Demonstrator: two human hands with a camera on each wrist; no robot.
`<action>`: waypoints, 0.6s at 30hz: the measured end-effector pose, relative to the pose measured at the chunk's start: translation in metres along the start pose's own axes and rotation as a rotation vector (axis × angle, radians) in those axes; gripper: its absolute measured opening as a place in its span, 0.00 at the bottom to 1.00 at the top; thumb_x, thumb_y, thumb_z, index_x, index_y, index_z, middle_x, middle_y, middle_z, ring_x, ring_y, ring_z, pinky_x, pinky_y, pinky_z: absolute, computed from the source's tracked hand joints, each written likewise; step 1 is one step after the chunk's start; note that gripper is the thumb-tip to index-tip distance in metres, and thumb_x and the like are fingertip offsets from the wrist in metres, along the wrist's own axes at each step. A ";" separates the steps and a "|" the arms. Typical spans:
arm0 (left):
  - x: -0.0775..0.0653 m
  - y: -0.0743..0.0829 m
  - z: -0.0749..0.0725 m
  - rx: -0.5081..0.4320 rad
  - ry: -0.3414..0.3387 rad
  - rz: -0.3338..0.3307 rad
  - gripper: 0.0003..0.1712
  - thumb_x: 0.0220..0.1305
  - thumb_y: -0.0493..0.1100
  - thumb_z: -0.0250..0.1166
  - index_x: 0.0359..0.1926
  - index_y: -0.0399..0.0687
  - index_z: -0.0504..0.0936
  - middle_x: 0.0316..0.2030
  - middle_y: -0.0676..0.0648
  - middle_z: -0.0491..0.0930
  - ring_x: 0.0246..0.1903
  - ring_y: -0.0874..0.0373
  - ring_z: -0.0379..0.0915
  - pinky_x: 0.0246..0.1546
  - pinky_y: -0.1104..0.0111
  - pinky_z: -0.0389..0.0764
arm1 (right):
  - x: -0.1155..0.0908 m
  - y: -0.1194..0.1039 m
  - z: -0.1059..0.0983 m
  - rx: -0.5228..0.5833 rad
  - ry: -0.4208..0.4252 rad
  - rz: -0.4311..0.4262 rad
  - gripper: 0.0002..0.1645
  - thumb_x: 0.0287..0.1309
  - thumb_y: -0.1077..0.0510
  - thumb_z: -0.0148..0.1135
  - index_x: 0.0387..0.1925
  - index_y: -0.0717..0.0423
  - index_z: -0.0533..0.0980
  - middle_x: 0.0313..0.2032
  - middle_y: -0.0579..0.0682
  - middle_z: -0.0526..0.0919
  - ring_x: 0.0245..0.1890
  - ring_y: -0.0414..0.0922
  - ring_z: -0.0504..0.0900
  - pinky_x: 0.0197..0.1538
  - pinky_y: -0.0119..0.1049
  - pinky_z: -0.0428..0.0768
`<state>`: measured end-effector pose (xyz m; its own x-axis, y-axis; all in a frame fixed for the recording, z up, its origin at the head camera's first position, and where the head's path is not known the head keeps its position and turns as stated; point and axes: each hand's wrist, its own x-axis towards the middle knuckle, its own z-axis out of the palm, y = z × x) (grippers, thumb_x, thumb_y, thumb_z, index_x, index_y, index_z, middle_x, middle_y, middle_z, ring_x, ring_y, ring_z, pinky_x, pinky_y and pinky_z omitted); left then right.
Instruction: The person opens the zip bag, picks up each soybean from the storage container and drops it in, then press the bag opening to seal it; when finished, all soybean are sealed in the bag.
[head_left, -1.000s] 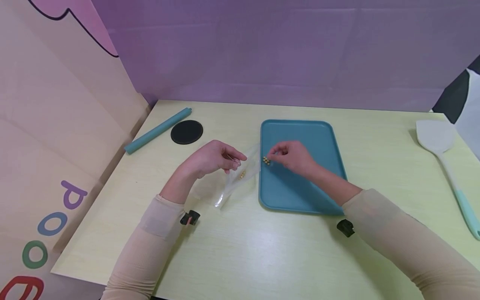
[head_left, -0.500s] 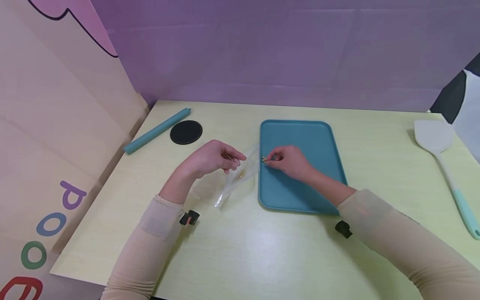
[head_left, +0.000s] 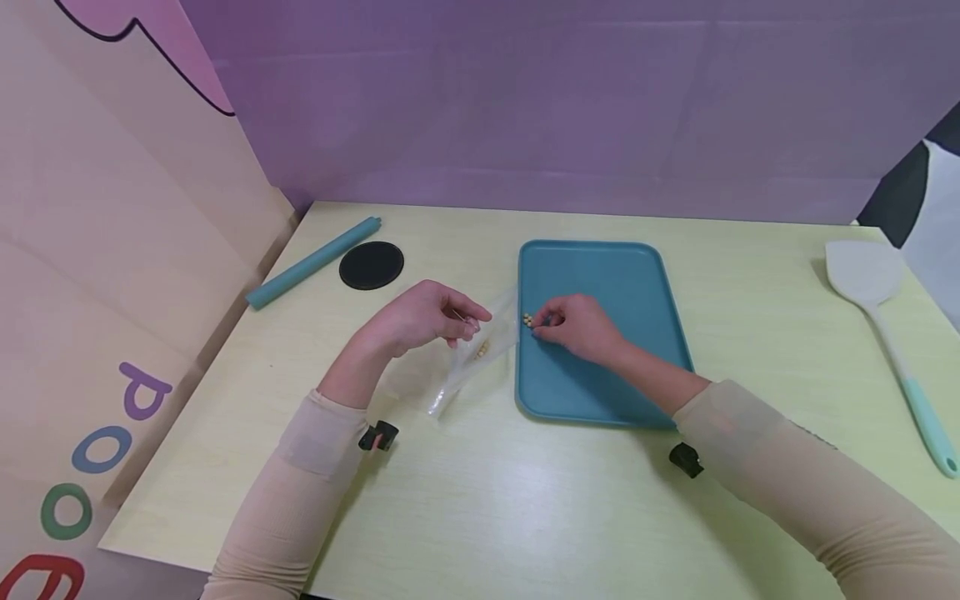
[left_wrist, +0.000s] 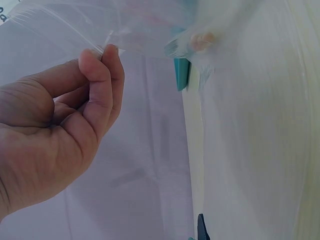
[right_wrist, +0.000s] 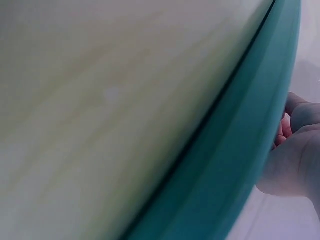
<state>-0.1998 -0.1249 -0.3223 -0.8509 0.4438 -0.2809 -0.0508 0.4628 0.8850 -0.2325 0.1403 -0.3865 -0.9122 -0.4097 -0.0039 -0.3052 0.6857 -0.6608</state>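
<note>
With thumb and fingertips my left hand [head_left: 429, 317] pinches the top of a clear plastic bag [head_left: 498, 325]. Several soybeans [head_left: 482, 349] lie inside the bag, which slants toward the tray; the left wrist view also shows the pinched plastic film [left_wrist: 145, 30]. On the blue tray [head_left: 607, 275], just inside its left rim, sits a small cluster of round tan soybeans [head_left: 527, 320]. Thumb and forefinger of my right hand [head_left: 581, 327] are curled at this cluster and appear to pinch at it. The right wrist view shows mostly the tray's side [right_wrist: 215, 165], which hides those fingertips.
A blue-green rolling pin [head_left: 315, 263] and a black round disc [head_left: 372, 265] lie at the back left of the pale table [head_left: 480, 500]. At the far right rests a white spatula [head_left: 866, 275] with a mint handle. A purple backdrop [head_left: 555, 108] rises behind.
My right hand has lowered slightly, and its fingertips have come in around the soybeans, which have shifted a little left toward the rim. My left hand and the bag look unchanged.
</note>
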 end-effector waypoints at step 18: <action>0.000 -0.001 -0.001 0.002 -0.001 0.006 0.18 0.67 0.31 0.65 0.57 0.36 0.83 0.48 0.34 0.82 0.32 0.53 0.77 0.52 0.46 0.78 | 0.000 -0.004 -0.003 0.031 -0.033 -0.002 0.08 0.64 0.60 0.66 0.37 0.61 0.86 0.25 0.47 0.81 0.27 0.44 0.73 0.32 0.35 0.70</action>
<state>-0.2007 -0.1260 -0.3227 -0.8509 0.4473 -0.2756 -0.0445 0.4613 0.8861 -0.2319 0.1388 -0.3815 -0.9019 -0.4310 -0.0270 -0.2977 0.6659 -0.6841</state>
